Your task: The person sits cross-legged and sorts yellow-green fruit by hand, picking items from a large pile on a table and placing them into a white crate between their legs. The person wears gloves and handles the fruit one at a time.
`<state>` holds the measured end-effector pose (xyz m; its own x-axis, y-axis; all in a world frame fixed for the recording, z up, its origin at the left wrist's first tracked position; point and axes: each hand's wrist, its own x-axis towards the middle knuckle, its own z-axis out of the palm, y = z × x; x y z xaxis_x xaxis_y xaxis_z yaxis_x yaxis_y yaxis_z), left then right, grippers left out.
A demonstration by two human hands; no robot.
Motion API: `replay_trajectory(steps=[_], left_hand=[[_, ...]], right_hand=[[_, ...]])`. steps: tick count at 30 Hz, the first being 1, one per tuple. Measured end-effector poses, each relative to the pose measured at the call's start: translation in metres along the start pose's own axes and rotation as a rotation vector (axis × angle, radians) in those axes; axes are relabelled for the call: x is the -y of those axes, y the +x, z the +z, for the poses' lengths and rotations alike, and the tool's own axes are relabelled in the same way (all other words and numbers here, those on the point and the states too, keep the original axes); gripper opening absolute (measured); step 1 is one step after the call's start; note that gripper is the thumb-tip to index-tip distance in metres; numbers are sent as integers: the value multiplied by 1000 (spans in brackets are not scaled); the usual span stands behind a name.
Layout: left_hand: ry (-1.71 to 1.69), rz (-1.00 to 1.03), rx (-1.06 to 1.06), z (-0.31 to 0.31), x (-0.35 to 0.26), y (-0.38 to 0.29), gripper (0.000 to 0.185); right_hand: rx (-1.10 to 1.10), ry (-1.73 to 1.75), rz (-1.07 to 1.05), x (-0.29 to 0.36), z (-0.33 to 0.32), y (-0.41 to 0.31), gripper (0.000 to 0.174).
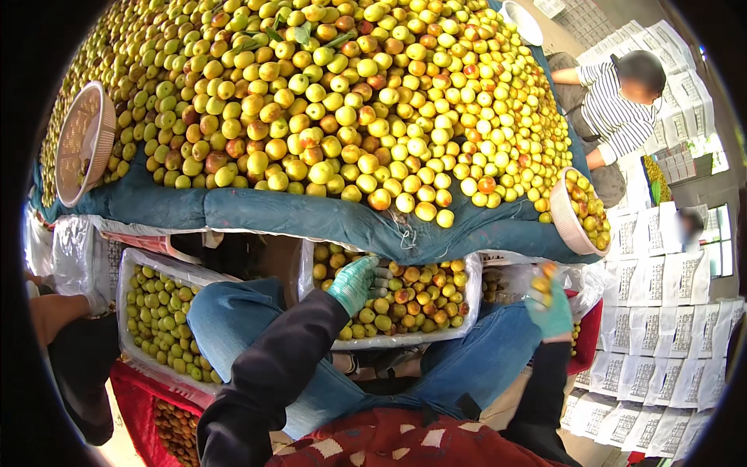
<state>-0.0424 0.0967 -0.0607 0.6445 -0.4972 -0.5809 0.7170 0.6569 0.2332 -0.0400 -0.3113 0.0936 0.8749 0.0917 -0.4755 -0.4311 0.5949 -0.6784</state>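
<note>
My left hand (355, 285), in a green glove with greyish fingertips, is over the middle crate (474, 292), its fingers spread and no fruit seen in them. This plastic-lined crate stands between my knees, filled with yellow and reddish-brown jujubes (408, 298). Off to the right, above my knee, my right hand (550, 315) in a green glove grips a few yellow-red jujubes (543, 284), blurred. Ahead rises a large heap of yellow-green jujubes (327, 117) on a table edged with padded blue-green cloth (262, 211).
A pink basket (105, 134) leans on the heap's left; another basket (569, 219) holds jujubes at the right corner. A lined crate of greener jujubes (163, 321) stands by my left knee. Red crates (586, 344) flank me. A person (618, 111) sits right, near stacked white printed packages (636, 327).
</note>
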Motion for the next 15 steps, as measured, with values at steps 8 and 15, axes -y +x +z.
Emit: replay_trajectory(steps=[8, 15], left_hand=[[-20, -47, 32, 14, 0, 0, 28], [37, -72, 111, 9, 2, -10, 47]], right_hand=[[-531, 469, -557, 139, -363, -143, 27], [156, -312, -64, -34, 18, 27, 26]])
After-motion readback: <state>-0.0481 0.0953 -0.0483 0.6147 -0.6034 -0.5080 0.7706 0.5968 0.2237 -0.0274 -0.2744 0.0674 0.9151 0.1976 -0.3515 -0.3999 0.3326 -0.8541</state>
